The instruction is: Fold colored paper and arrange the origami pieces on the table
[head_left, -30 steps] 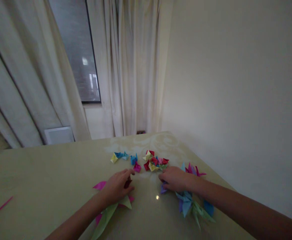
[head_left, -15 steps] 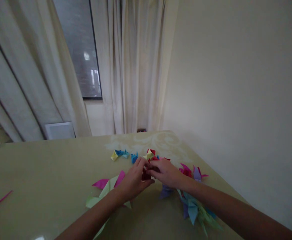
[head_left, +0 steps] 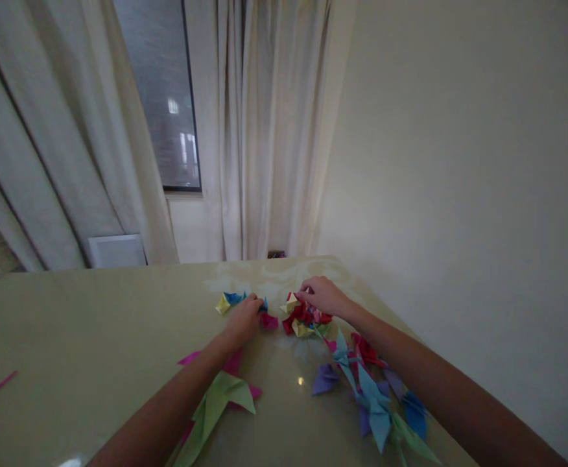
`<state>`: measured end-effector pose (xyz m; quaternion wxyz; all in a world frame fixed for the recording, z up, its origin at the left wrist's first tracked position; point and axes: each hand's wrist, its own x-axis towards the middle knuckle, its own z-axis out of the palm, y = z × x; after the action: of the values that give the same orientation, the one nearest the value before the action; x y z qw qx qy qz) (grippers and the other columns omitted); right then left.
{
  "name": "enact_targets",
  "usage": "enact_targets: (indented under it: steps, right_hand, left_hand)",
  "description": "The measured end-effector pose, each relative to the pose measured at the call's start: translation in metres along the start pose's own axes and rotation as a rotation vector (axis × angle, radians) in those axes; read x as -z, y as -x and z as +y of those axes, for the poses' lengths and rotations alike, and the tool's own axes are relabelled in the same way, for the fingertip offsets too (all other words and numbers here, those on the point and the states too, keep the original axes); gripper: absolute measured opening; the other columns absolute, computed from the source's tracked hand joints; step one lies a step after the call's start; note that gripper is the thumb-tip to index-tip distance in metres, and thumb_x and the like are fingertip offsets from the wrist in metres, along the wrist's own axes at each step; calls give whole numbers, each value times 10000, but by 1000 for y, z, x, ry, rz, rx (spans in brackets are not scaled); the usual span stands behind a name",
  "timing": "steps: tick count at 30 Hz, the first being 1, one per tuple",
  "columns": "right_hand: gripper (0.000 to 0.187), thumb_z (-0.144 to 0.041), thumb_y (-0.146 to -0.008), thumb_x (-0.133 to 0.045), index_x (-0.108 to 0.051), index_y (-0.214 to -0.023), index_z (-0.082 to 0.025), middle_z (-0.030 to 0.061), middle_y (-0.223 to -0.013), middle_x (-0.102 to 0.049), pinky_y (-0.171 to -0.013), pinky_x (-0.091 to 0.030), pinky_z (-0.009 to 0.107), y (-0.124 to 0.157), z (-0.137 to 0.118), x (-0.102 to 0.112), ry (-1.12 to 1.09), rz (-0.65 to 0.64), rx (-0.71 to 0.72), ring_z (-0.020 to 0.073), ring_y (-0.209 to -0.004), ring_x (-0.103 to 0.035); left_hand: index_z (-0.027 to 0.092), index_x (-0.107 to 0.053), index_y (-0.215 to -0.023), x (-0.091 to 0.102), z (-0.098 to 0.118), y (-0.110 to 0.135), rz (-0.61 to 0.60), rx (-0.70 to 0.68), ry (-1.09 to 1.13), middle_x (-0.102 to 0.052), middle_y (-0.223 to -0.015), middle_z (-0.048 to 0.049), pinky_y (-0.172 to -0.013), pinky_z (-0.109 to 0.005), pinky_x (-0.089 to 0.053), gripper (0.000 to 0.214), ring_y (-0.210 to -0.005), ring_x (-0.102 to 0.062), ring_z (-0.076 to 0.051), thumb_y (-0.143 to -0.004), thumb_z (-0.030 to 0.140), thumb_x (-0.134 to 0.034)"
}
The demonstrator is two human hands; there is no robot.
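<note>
The pile of small red and yellow folded papers (head_left: 302,315) lies on the worktop (head_left: 94,337), your right hand (head_left: 326,296) bent over its far edge. Your left hand (head_left: 245,319) curls beside a blue folded paper (head_left: 265,304); I cannot tell whether either hand's fingers grip anything.

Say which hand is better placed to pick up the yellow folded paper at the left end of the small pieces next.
Probably the left hand: it is beside the blue pieces, close to the yellow folded paper. The right hand is farther off, at the mixed-colour cluster.
</note>
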<state>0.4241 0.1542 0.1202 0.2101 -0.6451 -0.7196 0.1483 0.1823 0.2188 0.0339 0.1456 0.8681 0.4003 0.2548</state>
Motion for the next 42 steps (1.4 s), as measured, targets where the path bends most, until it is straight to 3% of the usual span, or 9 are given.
enact_targets:
  steps: [6, 11, 17, 21, 26, 28, 31, 37, 42]
  right_hand:
    - [420, -523, -1046, -501, -694, -1226, -196, 67, -998, -783, -613, -546, 258, 43, -23, -8, -351, -104, 52, 179, -747, -743]
    - [527, -702, -894, -680, -706, -930, -177, 16, -742, -694, -609, -531, 268, 80, -40, -17, -726, -238, 34, 158, -621, -665]
    - [506, -683, -916, -621, -696, -890, -183, 13, -750, -676, -593, -501, 276, 95, -27, 1, -535, 38, -45, 166, -628, -644]
    - [394, -543, -981, -552, -729, -918, -196, 15, -744, -691, -634, -484, 285, 112, 1, 39, -172, 77, -12, 181, -660, -628]
    - [422, -451, -955, -642, -715, -1286, -199, 142, -1204, -734, -770, -530, 358, 149, 3, 56, 330, 85, -139, 274, -914, -717]
    - [438, -438, -974, -652, -678, -1350, -215, 155, -1319, -684, -853, -541, 383, 165, -19, 42, 372, 106, -73, 308, -1063, -707]
    - [316, -425, -1046, -598, -680, -1304, -264, 91, -1227, -726, -909, -533, 341, 183, -64, -1, 213, -109, 208, 257, -1089, -705]
    - [250, -374, -973, -700, -668, -1205, -289, 50, -1195, -763, -681, -503, 299, 182, -96, -111, 311, -308, 559, 237, -928, -737]
    - [63, -291, -977, -656, -693, -980, -241, 34, -973, -747, -673, -485, 287, 166, -80, -102, 266, -238, 469, 206, -833, -698]
  left_hand:
    - [245, -749, -1130, 29, 43, 45, 71, -254, -53, -722, -1089, -69, -939, -355, -546, 224, -1037, -689, -225, -1018, 135, -589]
    - [213, -675, -1240, 40, 79, 72, 229, -685, 20, -739, -1110, -78, -866, -312, -583, 231, -995, -701, -200, -1084, 195, -505]
    - [247, -653, -1296, 26, 46, 42, 48, -308, -36, -702, -1229, -84, -1022, -330, -545, 291, -1150, -678, -197, -1072, 190, -476]
    - [193, -624, -1392, 16, -4, 16, -50, -34, -191, -568, -1504, -220, -1117, -632, -449, 449, -1393, -543, -400, -959, 101, -549]
    - [226, -662, -1350, 12, -42, 7, -187, 63, -297, -597, -1506, -157, -1168, -714, -343, 372, -1461, -473, -413, -978, 228, -654]
    - [199, -681, -1293, 12, -45, 6, -221, 26, -310, -645, -1433, -114, -1185, -635, -382, 311, -1396, -544, -337, -1004, 312, -673]
    - [178, -703, -1211, 13, -38, 7, -268, -38, -302, -690, -1339, -91, -1131, -585, -465, 281, -1279, -627, -292, -999, 363, -699]
    - [296, -733, -1209, 5, -3, 22, -320, -224, -149, -766, -1216, -27, -1063, -368, -521, 268, -1180, -694, -222, -964, 196, -689]
    - [261, -669, -1329, 22, -25, 26, -163, -129, -109, -667, -1412, -75, -1123, -412, -497, 322, -1300, -624, -245, -1017, 203, -615]
